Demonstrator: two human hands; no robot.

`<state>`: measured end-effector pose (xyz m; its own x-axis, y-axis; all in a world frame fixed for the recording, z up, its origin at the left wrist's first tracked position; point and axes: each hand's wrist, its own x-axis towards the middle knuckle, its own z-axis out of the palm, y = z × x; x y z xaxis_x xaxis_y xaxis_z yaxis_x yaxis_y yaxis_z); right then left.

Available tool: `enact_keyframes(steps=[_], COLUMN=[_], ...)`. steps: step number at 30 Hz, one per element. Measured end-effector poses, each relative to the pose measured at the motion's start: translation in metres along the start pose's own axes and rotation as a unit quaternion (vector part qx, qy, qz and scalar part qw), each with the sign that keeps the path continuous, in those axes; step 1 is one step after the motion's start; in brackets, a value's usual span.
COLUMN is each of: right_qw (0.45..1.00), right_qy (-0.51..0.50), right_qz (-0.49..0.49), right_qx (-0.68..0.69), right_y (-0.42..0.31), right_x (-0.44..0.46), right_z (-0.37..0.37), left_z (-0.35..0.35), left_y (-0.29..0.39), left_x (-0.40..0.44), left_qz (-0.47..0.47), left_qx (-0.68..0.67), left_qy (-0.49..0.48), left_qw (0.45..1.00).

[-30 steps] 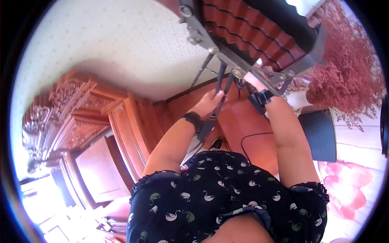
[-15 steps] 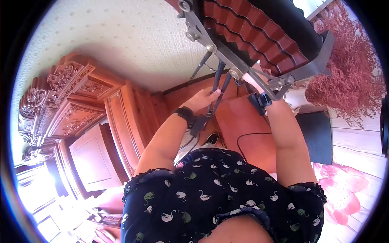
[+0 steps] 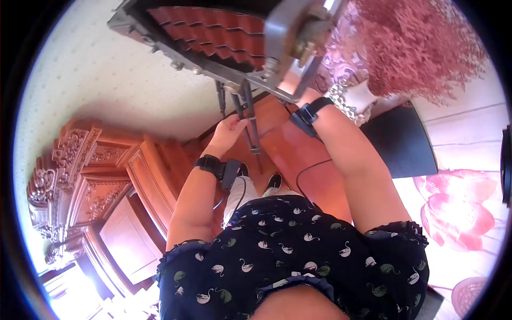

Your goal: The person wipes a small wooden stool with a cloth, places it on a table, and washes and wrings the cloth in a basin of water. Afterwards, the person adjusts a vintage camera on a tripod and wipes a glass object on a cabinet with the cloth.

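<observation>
A large folding device with reddish-brown pleated bellows (image 3: 213, 34) in a grey metal frame fills the top of the view, on a black tripod (image 3: 252, 125). My left hand (image 3: 226, 132) is closed at one of the tripod's legs, below the frame, with thumb and fingers drawn together. My right hand (image 3: 305, 97) is at the frame's lower right corner; its fingers are hidden behind the metal. Each wrist wears a black strap with a small box on it.
Carved wooden furniture (image 3: 106, 181) stands at the left. Dried reddish flowers (image 3: 421, 48) rise from a pale vase (image 3: 360, 98) at the upper right, beside a dark panel (image 3: 400, 141). A black cable (image 3: 306, 173) hangs near my body, and a floral-print surface lies at the right.
The bellows device has shifted left in view and turned, showing its metal end fitting closer up. Both hands appear further left, and the tripod legs look closer together.
</observation>
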<state>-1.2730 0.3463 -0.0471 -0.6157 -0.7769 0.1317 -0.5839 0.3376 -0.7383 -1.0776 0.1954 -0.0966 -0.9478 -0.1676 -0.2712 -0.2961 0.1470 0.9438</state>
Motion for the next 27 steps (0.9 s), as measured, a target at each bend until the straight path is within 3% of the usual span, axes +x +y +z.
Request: enact_keyframes(steps=[3, 4, 5, 7, 8, 10, 13, 15, 17, 19, 21, 24, 27], right_qw=[0.997, 0.996, 0.994, 0.99, 0.993, 0.991, 0.976, 0.99, 0.977, 0.967, 0.915, 0.881, 0.886], right_qy=[0.033, 0.023, 0.061, 0.131, 0.107, 0.071, -0.032, -0.083, -0.174, -0.204, -0.146, -0.113, -0.093], right_qz=[-0.021, 0.02, 0.053, 0.025, 0.047, 0.104, 0.195, 0.116, 0.124, 0.078, 0.37, 0.449, 0.45], right_qx=[-0.073, -0.079, -0.076, -0.036, -0.021, 0.043, 0.094, -0.006, -0.007, -0.13, 0.062, 0.097, 0.069], right_y=[0.007, -0.005, -0.015, 0.005, 0.0, -0.006, 0.007, 0.03, 0.033, 0.057, 0.026, 0.02, 0.021], right_x=[-0.009, -0.021, -0.037, -0.06, -0.073, -0.103, -0.147, -0.186, -0.227, -0.273, -0.313, -0.363, -0.403], right_z=[0.004, -0.006, -0.01, 0.007, 0.006, 0.014, 0.036, 0.052, 0.046, 0.058, 0.044, 0.038, 0.047], left_z=[0.0, 0.001, 0.003, 0.009, 0.014, 0.019, 0.007, -0.006, -0.02, -0.031, -0.039, -0.051, -0.049], left_y=[-0.007, -0.007, -0.005, 0.002, 0.005, 0.009, -0.017, -0.022, -0.032, -0.048, -0.059, -0.081, -0.097], left_x=[-0.002, -0.004, -0.006, -0.009, -0.013, -0.025, -0.032, -0.045, -0.062, -0.086, -0.118, -0.168, -0.215], left_qz=[-0.001, 0.003, 0.005, 0.013, 0.022, 0.023, 0.06, 0.029, -0.004, -0.037, -0.047, -0.059, -0.067], left_qx=[0.007, 0.007, 0.007, 0.003, 0.001, 0.028, 0.027, 0.045, 0.062, 0.099, 0.08, 0.086, 0.079], left_qy=[0.015, 0.006, 0.03, 0.073, 0.059, 0.142, 0.133, 0.113, 0.096, 0.101, 0.114, 0.163, 0.188], left_qw=[1.0, 1.0, 1.0, 0.997, 0.998, 0.989, 0.989, 0.992, 0.993, 0.989, 0.989, 0.981, 0.977])
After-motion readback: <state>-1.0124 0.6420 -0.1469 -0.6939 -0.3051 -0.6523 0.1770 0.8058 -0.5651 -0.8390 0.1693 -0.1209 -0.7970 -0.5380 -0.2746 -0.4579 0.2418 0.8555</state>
